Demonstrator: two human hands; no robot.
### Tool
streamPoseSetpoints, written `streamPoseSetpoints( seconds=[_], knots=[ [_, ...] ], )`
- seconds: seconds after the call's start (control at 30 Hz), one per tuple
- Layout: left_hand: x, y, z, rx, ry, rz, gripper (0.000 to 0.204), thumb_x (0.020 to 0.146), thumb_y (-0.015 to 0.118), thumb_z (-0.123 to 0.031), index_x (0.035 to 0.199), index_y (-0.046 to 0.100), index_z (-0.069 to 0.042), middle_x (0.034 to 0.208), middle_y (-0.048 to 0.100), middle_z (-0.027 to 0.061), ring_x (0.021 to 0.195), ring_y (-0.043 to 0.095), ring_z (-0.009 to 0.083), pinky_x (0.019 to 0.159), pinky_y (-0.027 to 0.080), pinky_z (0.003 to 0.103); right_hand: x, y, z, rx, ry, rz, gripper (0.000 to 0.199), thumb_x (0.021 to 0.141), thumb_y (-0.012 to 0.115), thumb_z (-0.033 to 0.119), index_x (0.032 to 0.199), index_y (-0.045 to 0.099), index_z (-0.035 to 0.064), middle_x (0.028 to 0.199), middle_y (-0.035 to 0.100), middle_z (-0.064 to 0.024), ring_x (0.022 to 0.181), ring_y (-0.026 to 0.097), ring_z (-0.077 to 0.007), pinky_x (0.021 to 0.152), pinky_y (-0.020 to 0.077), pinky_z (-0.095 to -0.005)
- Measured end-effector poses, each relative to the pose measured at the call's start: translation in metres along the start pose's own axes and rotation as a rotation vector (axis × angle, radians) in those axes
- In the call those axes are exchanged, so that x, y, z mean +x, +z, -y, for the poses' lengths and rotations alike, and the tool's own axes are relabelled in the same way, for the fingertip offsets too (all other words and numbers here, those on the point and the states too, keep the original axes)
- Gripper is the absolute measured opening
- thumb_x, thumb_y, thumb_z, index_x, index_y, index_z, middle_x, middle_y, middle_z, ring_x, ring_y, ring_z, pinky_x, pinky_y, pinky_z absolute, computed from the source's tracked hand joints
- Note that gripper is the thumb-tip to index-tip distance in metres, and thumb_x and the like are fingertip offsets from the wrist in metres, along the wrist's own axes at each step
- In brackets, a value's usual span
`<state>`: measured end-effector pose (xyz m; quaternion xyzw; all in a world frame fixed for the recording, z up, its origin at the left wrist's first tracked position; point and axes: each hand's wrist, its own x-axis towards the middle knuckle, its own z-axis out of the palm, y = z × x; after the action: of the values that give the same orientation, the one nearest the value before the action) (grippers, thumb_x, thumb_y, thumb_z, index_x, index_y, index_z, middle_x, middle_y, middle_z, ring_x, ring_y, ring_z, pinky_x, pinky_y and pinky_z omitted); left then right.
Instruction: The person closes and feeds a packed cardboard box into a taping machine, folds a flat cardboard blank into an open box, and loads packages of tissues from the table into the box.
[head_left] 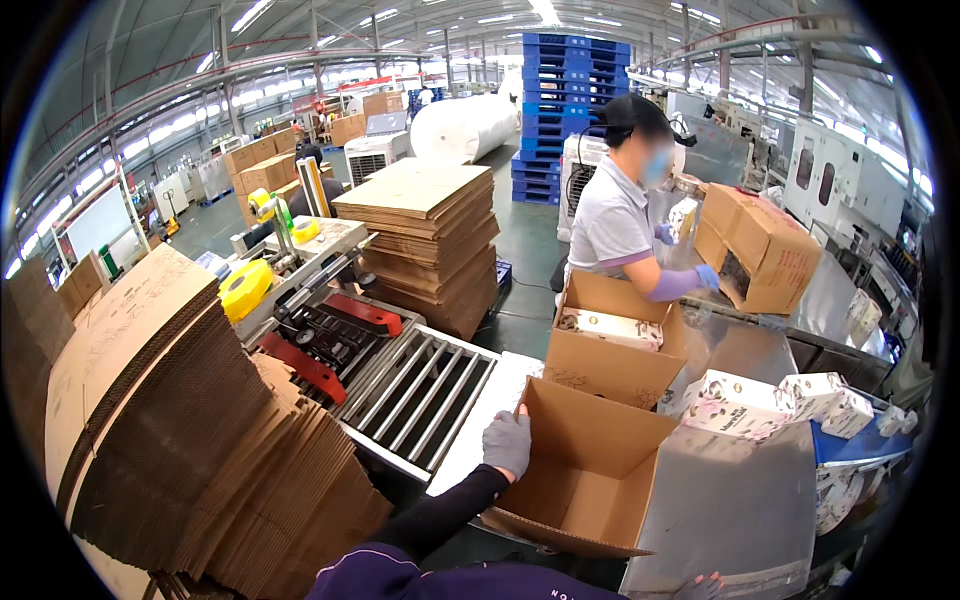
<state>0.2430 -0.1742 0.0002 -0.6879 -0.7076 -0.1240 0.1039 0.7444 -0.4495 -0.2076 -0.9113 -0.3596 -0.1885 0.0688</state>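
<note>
My left hand [507,443], in a grey glove with bare fingertips, grips the left wall of an open cardboard box [590,490]. The box stands upright before me, and the inside that shows holds nothing. Low at the picture's edge, my right hand [700,587] in a matching glove is partly cut off. Its visible fingers are stretched out over the metal table [735,500], apart from the box. Just beyond stands a second open cardboard box [615,370] with a white printed pack [612,328] inside. Several white printed packs [738,404] lie to the right.
Left of me rise stacks of flat cardboard [170,400]. A roller conveyor [420,390] with red side guides leads to the boxes. Across the table a person [620,200] in purple gloves handles a pack near a tilted carton [765,250]. Blue pallets [570,110] are piled behind.
</note>
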Motion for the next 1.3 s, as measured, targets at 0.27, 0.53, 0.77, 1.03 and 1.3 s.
streamPoseSetpoints(
  seconds=[0.27, 0.53, 0.77, 1.03, 1.3],
  knots=[
    [-0.008, -0.018, -0.003, -0.058, -0.019, 0.077, 0.038, 0.089, 0.051, -0.014, 0.126, 0.051, -0.006, 0.1, 0.056, 0.0241, 0.071, 0.062, 0.0294, 0.061, 0.053, 0.037, -0.005, -0.024, 0.016, -0.002, 0.1, 0.203, 0.054, 0.095, 0.038, 0.045, 0.136, 0.046, 0.0093, 0.14, 0.045, -0.0164, 0.131, 0.037, -0.0358, 0.107, 0.0256, -0.0563],
    [-0.005, -0.057, 0.003, -0.08, -0.073, 0.223, 0.033, 0.08, 0.068, -0.026, 0.1, 0.052, -0.004, 0.099, 0.054, 0.0168, 0.083, 0.062, 0.0294, 0.068, 0.052, 0.04, -0.005, -0.01, 0.029, 0.153, 0.155, 0.098, 0.046, 0.092, 0.049, 0.023, 0.133, 0.046, 0.0047, 0.139, 0.045, -0.0122, 0.128, 0.042, -0.0275, 0.108, 0.0323, -0.0396],
    [0.002, -0.054, -0.018, -0.03, -0.036, 0.238, 0.035, 0.078, 0.069, -0.024, 0.1, 0.053, -0.002, 0.103, 0.052, 0.0189, 0.084, 0.062, 0.0366, 0.068, 0.052, 0.045, 0.001, -0.033, 0.017, 0.078, 0.216, 0.138, 0.056, 0.09, 0.051, 0.027, 0.14, 0.039, 0.0051, 0.143, 0.039, -0.0173, 0.135, 0.033, -0.0335, 0.11, 0.0281, -0.0446],
    [0.001, -0.057, -0.026, 0.046, -0.056, 0.242, 0.037, 0.077, 0.071, -0.021, 0.101, 0.052, -0.001, 0.107, 0.049, 0.0181, 0.09, 0.059, 0.0345, 0.072, 0.05, 0.042, 0.031, -0.035, 0.013, 0.068, 0.299, 0.232, 0.064, 0.091, 0.049, 0.033, 0.144, 0.029, 0.0041, 0.148, 0.031, -0.0181, 0.139, 0.025, -0.0345, 0.112, 0.0204, -0.0491],
    [0.002, -0.052, -0.031, 0.044, 0.026, 0.14, 0.038, 0.074, 0.072, -0.019, 0.1, 0.052, 0.0, 0.102, 0.05, 0.0197, 0.085, 0.059, 0.0372, 0.067, 0.05, 0.045, 0.061, -0.029, 0.0, 0.087, 0.223, 0.247, 0.067, 0.088, 0.054, 0.032, 0.144, 0.029, 0.0044, 0.145, 0.033, -0.0203, 0.135, 0.028, -0.0405, 0.111, 0.0191, -0.0534]
  ],
)
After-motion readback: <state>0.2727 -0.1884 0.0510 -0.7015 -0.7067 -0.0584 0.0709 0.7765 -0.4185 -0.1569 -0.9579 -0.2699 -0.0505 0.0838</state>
